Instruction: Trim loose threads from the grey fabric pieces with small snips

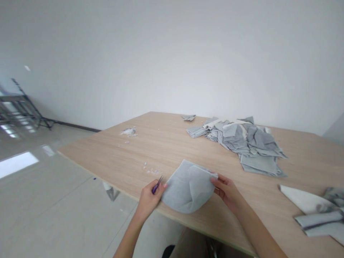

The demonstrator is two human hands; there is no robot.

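Observation:
A light grey piece of cloth (188,186), apparently folded or layered, is held up at the table's near edge between my two hands. My left hand (150,197) is closed around small purple-handled thread snips (157,185), their metal points facing up. The thumb of that hand also presses on the cloth's left edge. On the other side, my right hand (225,188) pinches the upper right corner of the cloth between thumb and fingers. Several small white thread scraps (152,170) lie on the table just beyond the left hand.
A heap of grey cloth pieces (242,136) lies on the wooden table (161,139), back right. More grey and white cloths (319,218) are at the right edge. A pile of lint (129,132) sits at the back left, a small cloth (189,117) near the wall.

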